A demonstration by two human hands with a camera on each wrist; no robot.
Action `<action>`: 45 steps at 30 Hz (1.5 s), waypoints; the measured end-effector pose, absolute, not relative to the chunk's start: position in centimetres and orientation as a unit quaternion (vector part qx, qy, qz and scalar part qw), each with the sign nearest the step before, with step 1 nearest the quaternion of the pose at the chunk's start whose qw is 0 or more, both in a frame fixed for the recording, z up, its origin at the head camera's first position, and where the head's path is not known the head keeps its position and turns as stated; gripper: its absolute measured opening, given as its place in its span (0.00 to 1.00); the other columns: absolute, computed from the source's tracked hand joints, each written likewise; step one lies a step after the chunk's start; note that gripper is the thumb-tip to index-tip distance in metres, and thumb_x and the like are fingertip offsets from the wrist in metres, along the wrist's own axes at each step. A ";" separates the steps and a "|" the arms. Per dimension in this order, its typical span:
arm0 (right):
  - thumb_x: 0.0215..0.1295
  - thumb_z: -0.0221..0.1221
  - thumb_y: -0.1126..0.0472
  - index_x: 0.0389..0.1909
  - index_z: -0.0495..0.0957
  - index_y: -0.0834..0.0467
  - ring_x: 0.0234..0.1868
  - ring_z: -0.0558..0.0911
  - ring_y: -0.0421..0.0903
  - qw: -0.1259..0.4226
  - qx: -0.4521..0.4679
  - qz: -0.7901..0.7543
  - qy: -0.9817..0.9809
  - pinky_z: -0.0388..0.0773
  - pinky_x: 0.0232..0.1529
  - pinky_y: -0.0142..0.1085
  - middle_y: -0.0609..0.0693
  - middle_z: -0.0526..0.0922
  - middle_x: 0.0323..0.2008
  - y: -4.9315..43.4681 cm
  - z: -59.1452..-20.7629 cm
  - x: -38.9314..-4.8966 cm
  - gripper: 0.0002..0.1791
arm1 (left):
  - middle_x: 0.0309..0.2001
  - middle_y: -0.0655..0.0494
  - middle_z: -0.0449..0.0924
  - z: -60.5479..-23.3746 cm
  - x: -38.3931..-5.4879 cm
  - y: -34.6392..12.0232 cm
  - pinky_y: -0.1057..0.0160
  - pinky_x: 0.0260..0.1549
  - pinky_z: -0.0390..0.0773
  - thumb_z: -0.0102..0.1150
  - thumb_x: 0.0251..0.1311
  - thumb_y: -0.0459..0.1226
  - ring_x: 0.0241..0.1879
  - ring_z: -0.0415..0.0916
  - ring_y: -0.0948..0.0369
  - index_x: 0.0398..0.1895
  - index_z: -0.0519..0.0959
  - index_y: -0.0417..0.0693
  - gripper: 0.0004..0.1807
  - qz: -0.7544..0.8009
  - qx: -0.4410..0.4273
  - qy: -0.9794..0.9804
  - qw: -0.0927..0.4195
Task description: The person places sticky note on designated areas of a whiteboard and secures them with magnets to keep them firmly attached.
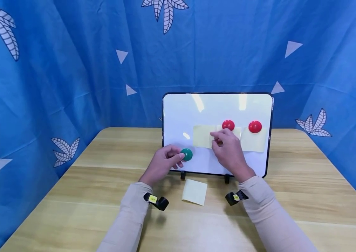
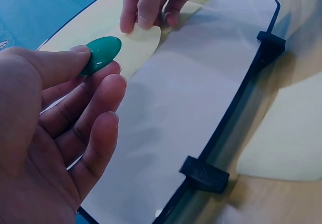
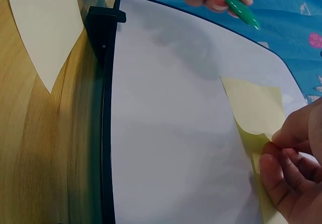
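Green and glossy, a round disc (image 1: pixel 186 154) sat pinched in the person's left grip (image 1: pixel 163 161), at the lower left of a whiteboard (image 1: pixel 178 115).
The right wrist view showed the right grip (image 1: pixel 229 149) closed, thumb to fingers, on the curling edge of a yellow note (image 1: pixel 202 136) at the board, a contact the head view left unclear; the left wrist view showed the thumb above the disc, a finger beneath it and the lower fingers loosely bent; only the head view took in two red discs (image 1: pixel 255 126), each overlapping the top of further notes (image 1: pixel 254 143) to the right; a loose note (image 1: pixel 194 192) lay on the counter (image 1: pixel 102 175), in front of the board.
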State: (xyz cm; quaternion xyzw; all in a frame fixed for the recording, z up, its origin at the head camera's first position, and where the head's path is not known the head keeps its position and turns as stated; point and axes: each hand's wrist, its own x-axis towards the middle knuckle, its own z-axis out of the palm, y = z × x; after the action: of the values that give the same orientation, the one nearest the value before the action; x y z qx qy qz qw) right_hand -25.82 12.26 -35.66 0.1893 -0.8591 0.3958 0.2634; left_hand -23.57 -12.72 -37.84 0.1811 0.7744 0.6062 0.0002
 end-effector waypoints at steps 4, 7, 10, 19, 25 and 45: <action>0.63 0.64 0.71 0.52 0.84 0.65 0.40 0.80 0.50 0.262 0.189 0.395 -0.860 0.84 0.41 0.44 0.56 0.78 0.41 12.2 -35.7 -25.8 0.16 | 0.39 0.49 0.85 -37.4 -24.0 -12.4 0.56 0.36 0.81 0.62 0.68 0.46 0.36 0.83 0.51 0.45 0.80 0.47 0.13 0.606 0.188 0.773 -0.005; 0.62 0.65 0.71 0.52 0.84 0.65 0.40 0.80 0.50 0.265 0.188 0.393 -0.860 0.84 0.40 0.43 0.55 0.78 0.41 12.3 -35.7 -25.8 0.16 | 0.39 0.50 0.85 -36.8 -24.3 -12.1 0.56 0.37 0.81 0.62 0.68 0.48 0.36 0.83 0.51 0.46 0.80 0.48 0.14 0.606 0.193 0.771 -0.007; 0.62 0.65 0.70 0.51 0.84 0.64 0.40 0.79 0.49 0.264 0.190 0.389 -0.862 0.83 0.40 0.43 0.55 0.78 0.41 12.3 -35.8 -25.8 0.15 | 0.39 0.50 0.85 -36.3 -24.6 -11.7 0.57 0.36 0.81 0.63 0.68 0.47 0.36 0.83 0.51 0.46 0.80 0.48 0.14 0.611 0.192 0.768 -0.011; 0.62 0.65 0.70 0.50 0.84 0.65 0.39 0.79 0.49 0.262 0.187 0.387 -0.864 0.83 0.39 0.42 0.55 0.78 0.40 12.4 -35.7 -25.6 0.15 | 0.38 0.48 0.86 -35.7 -25.6 -9.6 0.59 0.34 0.83 0.63 0.68 0.42 0.34 0.84 0.54 0.47 0.80 0.44 0.12 0.630 0.192 0.753 -0.007; 0.62 0.64 0.70 0.50 0.84 0.65 0.39 0.79 0.50 0.265 0.197 0.386 -0.862 0.83 0.39 0.44 0.56 0.78 0.40 12.4 -35.6 -25.6 0.15 | 0.38 0.48 0.86 -35.3 -26.0 -8.7 0.57 0.33 0.83 0.62 0.68 0.44 0.33 0.83 0.53 0.47 0.79 0.45 0.13 0.634 0.180 0.752 -0.026; 0.62 0.65 0.69 0.49 0.84 0.65 0.38 0.79 0.49 0.270 0.196 0.381 -0.862 0.82 0.38 0.41 0.55 0.78 0.39 12.3 -35.7 -25.7 0.14 | 0.38 0.54 0.87 -33.5 -27.5 -6.9 0.60 0.31 0.82 0.62 0.69 0.41 0.31 0.84 0.54 0.47 0.78 0.46 0.10 0.634 0.140 0.759 -0.048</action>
State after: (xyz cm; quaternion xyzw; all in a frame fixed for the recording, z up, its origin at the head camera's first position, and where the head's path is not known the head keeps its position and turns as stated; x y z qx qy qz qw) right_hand -25.69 12.29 -35.69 0.1958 -0.8625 0.3806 0.2702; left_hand -27.51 -6.95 -33.54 0.1396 0.7589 0.6343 -0.0478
